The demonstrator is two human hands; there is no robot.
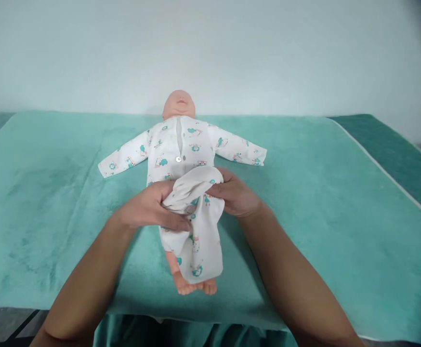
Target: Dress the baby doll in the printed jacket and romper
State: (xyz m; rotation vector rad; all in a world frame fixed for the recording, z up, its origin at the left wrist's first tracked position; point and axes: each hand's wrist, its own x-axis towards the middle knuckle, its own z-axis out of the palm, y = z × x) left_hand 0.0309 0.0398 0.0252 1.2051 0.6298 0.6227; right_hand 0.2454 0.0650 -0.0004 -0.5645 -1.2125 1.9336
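A baby doll (pixel 179 102) lies on its back, head toward the wall, its bare feet (pixel 196 286) pointing at me. It wears a white long-sleeved baby shirt (pixel 196 149) with a green and orange print; both sleeves are spread out sideways. The front opening gapes near the neck, and snap buttons show at the chest. Over the doll's belly and legs, white printed cloth (pixel 203 246) is bunched up. My left hand (pixel 156 207) grips its left side between thumb and fingers. My right hand (pixel 235 193) pinches the right side, some fingertips hidden in the folds.
The doll rests on a light green towel-like cover (pixel 322 217). A darker green cloth (pixel 394 149) lies at the right. Behind the table rises a pale wall (pixel 210 53). The cover's front edge runs just beyond the doll's feet.
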